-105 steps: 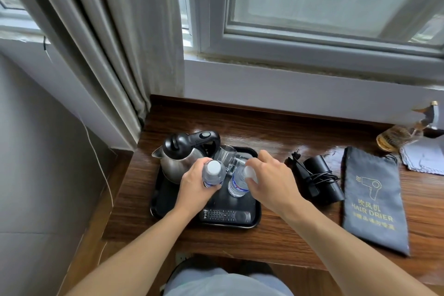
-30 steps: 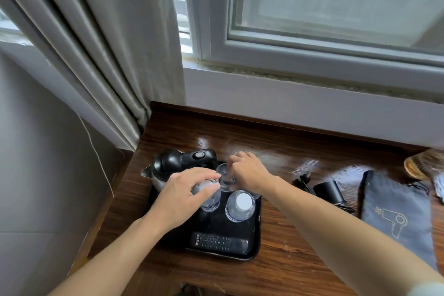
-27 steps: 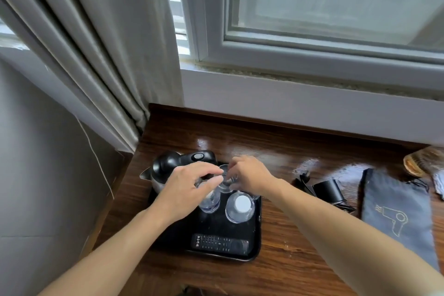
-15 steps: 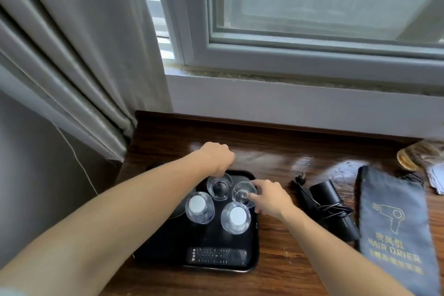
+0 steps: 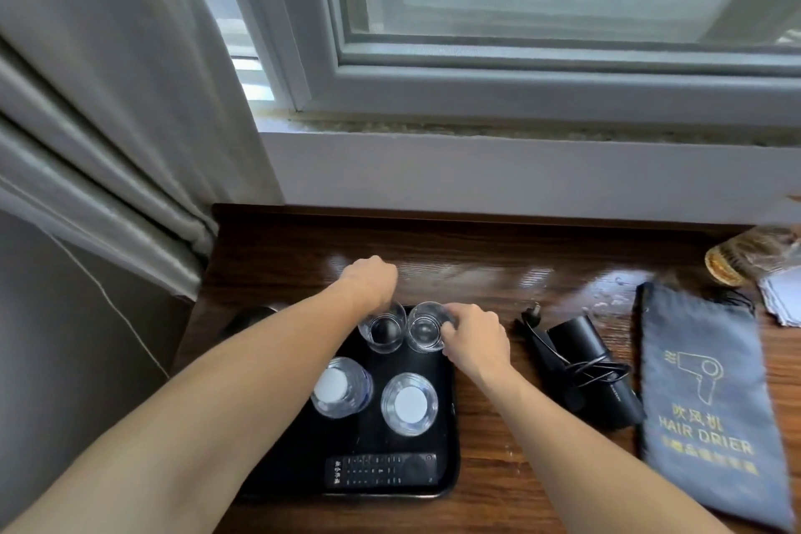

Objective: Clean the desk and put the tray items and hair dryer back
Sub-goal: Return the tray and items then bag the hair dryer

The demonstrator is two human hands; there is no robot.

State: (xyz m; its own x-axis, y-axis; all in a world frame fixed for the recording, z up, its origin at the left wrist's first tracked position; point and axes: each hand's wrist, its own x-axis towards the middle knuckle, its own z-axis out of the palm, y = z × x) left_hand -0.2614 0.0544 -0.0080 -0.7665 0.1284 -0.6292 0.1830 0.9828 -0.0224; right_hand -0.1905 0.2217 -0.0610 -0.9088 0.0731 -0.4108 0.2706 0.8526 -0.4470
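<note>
A black tray sits on the wooden desk. It holds two clear glasses side by side at the back, two capped water bottles in the middle and a black remote at the front. My right hand pinches the rim of the right glass. My left hand is curled just beyond the left glass, its fingers hidden. My left forearm covers most of the kettle. The black hair dryer lies right of the tray beside its grey bag.
A grey curtain hangs at the left over the desk's corner. The white window sill wall backs the desk. A brush in plastic wrap and a white cloth lie at the far right.
My left arm has reached across the kettle to the tray's back edge. My right hand has shifted right onto the right glass. Both glasses now stand side by side behind the bottles.
</note>
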